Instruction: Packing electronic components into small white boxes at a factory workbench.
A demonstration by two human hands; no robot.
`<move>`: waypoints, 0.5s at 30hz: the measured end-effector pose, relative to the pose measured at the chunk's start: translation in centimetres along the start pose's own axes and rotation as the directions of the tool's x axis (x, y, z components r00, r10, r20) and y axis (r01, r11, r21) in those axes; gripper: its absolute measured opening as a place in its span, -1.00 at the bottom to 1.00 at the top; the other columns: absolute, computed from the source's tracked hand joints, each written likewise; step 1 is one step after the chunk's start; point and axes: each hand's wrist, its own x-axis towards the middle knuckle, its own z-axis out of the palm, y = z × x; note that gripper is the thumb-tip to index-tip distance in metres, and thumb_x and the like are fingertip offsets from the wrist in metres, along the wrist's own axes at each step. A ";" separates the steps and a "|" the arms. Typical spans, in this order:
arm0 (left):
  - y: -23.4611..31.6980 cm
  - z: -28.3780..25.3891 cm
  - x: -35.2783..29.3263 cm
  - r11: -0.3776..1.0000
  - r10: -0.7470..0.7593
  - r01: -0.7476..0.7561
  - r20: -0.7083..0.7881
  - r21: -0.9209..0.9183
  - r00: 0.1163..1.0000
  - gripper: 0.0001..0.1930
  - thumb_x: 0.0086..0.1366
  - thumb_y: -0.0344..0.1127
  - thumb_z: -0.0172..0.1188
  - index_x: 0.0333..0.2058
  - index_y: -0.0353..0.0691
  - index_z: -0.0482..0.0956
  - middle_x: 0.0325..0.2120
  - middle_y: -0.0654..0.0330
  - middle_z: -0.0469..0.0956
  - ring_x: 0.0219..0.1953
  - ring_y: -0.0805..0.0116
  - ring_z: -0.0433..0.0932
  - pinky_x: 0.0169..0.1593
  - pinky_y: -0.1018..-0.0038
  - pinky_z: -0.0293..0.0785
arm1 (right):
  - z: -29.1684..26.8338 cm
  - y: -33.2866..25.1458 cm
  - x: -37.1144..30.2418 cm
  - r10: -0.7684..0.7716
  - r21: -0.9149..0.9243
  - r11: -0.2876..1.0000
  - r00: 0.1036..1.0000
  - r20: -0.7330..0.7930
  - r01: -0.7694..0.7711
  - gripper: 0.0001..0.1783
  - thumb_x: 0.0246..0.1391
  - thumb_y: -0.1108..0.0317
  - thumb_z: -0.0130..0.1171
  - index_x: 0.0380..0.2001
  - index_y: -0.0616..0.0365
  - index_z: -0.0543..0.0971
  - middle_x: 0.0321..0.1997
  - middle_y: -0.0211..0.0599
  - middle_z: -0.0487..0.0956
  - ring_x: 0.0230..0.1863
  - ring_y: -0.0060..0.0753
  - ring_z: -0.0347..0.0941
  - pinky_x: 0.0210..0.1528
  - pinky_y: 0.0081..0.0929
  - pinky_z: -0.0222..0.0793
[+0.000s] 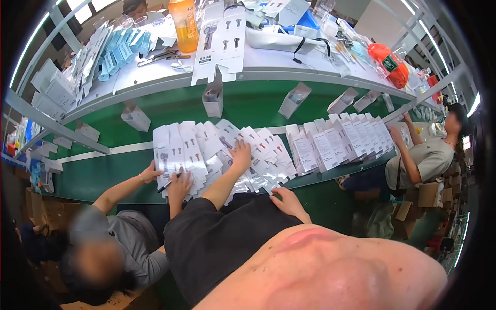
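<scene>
Flattened white cartons (178,142) printed with pictures of a small handheld device lie overlapping in a wide spread before me. My left hand (240,155) rests on the middle of this spread, palm down with its fingers apart. Lower and to the right, my right hand (289,201) is by the near edge of the cartons. Its fingers are loosely bent and apart, with no held thing visible. Left of my hands, a co-worker's hands (179,186) reach onto the same cartons, a dark pen (164,187) beside one of them.
White cartons (328,144) stand leaning in a row to the right, near another person (423,155). Several open boxes (213,101) sit along the green belt (258,98). A shelf (258,63) above holds an orange bottle (184,26), a white tray (279,44) and light-blue cartons (119,54).
</scene>
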 end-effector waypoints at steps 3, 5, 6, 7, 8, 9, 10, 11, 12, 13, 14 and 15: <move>0.0 1.2 -0.5 0.984 0.146 -0.150 -0.041 -0.096 0.988 -0.45 0.12 -0.46 0.13 0.15 -0.26 0.31 0.32 -0.24 0.10 0.39 -0.28 0.07 0.21 -0.47 0.14 | 0.3 0.6 -0.8 0.008 0.015 1.000 0.999 0.038 -0.008 -0.66 0.17 0.26 0.20 -0.05 0.22 0.60 -0.04 -0.16 0.62 -0.06 -0.12 0.56 0.00 -0.38 0.45; 0.5 1.9 0.1 0.970 0.203 -0.208 -0.051 -0.127 0.978 -0.42 0.11 -0.49 0.13 0.16 -0.25 0.30 0.33 -0.23 0.09 0.39 -0.25 0.07 0.22 -0.47 0.14 | 0.2 0.6 -1.0 0.021 0.022 1.000 0.999 0.047 -0.022 -0.65 0.18 0.26 0.20 -0.04 0.22 0.60 -0.04 -0.16 0.62 -0.06 -0.11 0.56 0.00 -0.38 0.45; 1.0 2.3 0.3 0.965 0.232 -0.238 -0.060 -0.112 0.971 -0.42 0.11 -0.49 0.12 0.16 -0.23 0.31 0.33 -0.23 0.09 0.39 -0.25 0.08 0.22 -0.46 0.15 | 0.1 0.5 -1.1 0.022 0.003 1.000 0.997 0.071 -0.022 -0.65 0.18 0.25 0.20 -0.03 0.22 0.60 -0.03 -0.16 0.62 -0.06 -0.11 0.56 0.00 -0.37 0.46; 1.3 3.0 0.0 0.962 0.250 -0.256 -0.065 -0.101 0.966 -0.43 0.12 -0.50 0.12 0.16 -0.22 0.31 0.33 -0.23 0.09 0.39 -0.24 0.09 0.22 -0.46 0.15 | 0.2 0.1 -1.4 0.022 -0.017 1.000 0.994 0.108 -0.020 -0.64 0.18 0.25 0.20 -0.03 0.22 0.60 -0.03 -0.16 0.62 -0.06 -0.11 0.56 0.00 -0.37 0.46; 1.6 3.6 -0.3 0.957 0.270 -0.275 -0.067 -0.088 0.960 -0.43 0.12 -0.50 0.12 0.16 -0.20 0.32 0.33 -0.23 0.08 0.39 -0.24 0.10 0.23 -0.45 0.16 | 0.2 -0.2 -1.6 0.025 -0.035 0.999 0.989 0.143 -0.020 -0.64 0.18 0.24 0.20 -0.02 0.22 0.59 -0.03 -0.16 0.62 -0.07 -0.11 0.56 0.00 -0.37 0.46; 2.0 4.3 -0.7 0.952 0.292 -0.296 -0.066 -0.076 0.954 -0.44 0.12 -0.50 0.12 0.16 -0.18 0.32 0.33 -0.23 0.08 0.38 -0.24 0.11 0.23 -0.45 0.17 | 0.4 -0.5 -1.9 0.030 -0.050 0.999 0.984 0.178 -0.021 -0.63 0.18 0.24 0.20 -0.01 0.22 0.59 -0.03 -0.16 0.62 -0.07 -0.11 0.56 0.00 -0.37 0.46; 3.0 4.1 -1.0 0.948 0.305 -0.310 -0.072 -0.074 0.950 -0.46 0.14 -0.49 0.12 0.15 -0.16 0.33 0.33 -0.23 0.08 0.38 -0.24 0.11 0.23 -0.45 0.17 | 0.4 -0.4 -2.1 0.032 -0.048 0.999 0.982 0.186 -0.023 -0.63 0.17 0.23 0.20 -0.02 0.21 0.59 -0.04 -0.16 0.62 -0.07 -0.10 0.56 -0.01 -0.36 0.46; 4.0 4.0 -1.1 0.944 0.318 -0.323 -0.077 -0.073 0.945 -0.48 0.16 -0.47 0.13 0.14 -0.14 0.35 0.33 -0.24 0.08 0.38 -0.25 0.11 0.23 -0.45 0.17 | 0.4 -0.3 -2.1 0.035 -0.045 0.999 0.980 0.195 -0.026 -0.63 0.17 0.23 0.20 -0.02 0.20 0.58 -0.05 -0.16 0.62 -0.08 -0.10 0.56 -0.01 -0.35 0.46; 4.0 4.9 -1.1 0.950 0.300 -0.310 -0.175 -0.037 0.938 -0.59 0.19 -0.40 0.14 0.04 -0.12 0.39 0.30 -0.23 0.18 0.29 -0.15 0.25 0.18 -0.41 0.23 | 0.4 -0.5 -2.0 0.046 -0.038 0.999 0.975 0.219 -0.038 -0.63 0.17 0.23 0.20 -0.02 0.20 0.58 -0.05 -0.16 0.62 -0.08 -0.10 0.56 -0.01 -0.35 0.46; 4.1 5.5 -1.3 0.958 0.278 -0.288 -0.232 -0.009 0.932 -0.61 0.19 -0.39 0.13 0.02 -0.12 0.42 0.27 -0.22 0.23 0.27 -0.13 0.28 0.17 -0.40 0.23 | 0.3 -0.7 -2.3 -0.004 -0.043 0.999 0.977 0.212 0.014 -0.63 0.16 0.23 0.20 -0.03 0.19 0.58 -0.06 -0.16 0.62 -0.09 -0.08 0.55 -0.02 -0.34 0.45; 3.9 6.1 -1.1 0.965 0.254 -0.260 -0.287 0.018 0.924 -0.63 0.19 -0.38 0.13 0.00 -0.12 0.44 0.25 -0.20 0.28 0.26 -0.10 0.31 0.17 -0.38 0.24 | 0.3 -0.8 -2.2 -0.055 -0.048 0.997 0.977 0.208 0.067 -0.64 0.15 0.24 0.20 -0.04 0.19 0.58 -0.07 -0.16 0.62 -0.10 -0.07 0.55 -0.03 -0.33 0.45; 4.6 5.5 -0.9 0.960 0.280 -0.267 -0.295 0.084 0.914 -0.64 0.20 -0.34 0.12 0.00 -0.12 0.47 0.20 -0.16 0.35 0.23 -0.05 0.35 0.17 -0.35 0.23 | -0.1 -1.4 -2.4 -0.075 -0.025 0.996 0.984 0.160 0.080 -0.66 0.13 0.25 0.20 -0.06 0.17 0.59 -0.09 -0.16 0.62 -0.11 -0.05 0.54 -0.03 -0.32 0.45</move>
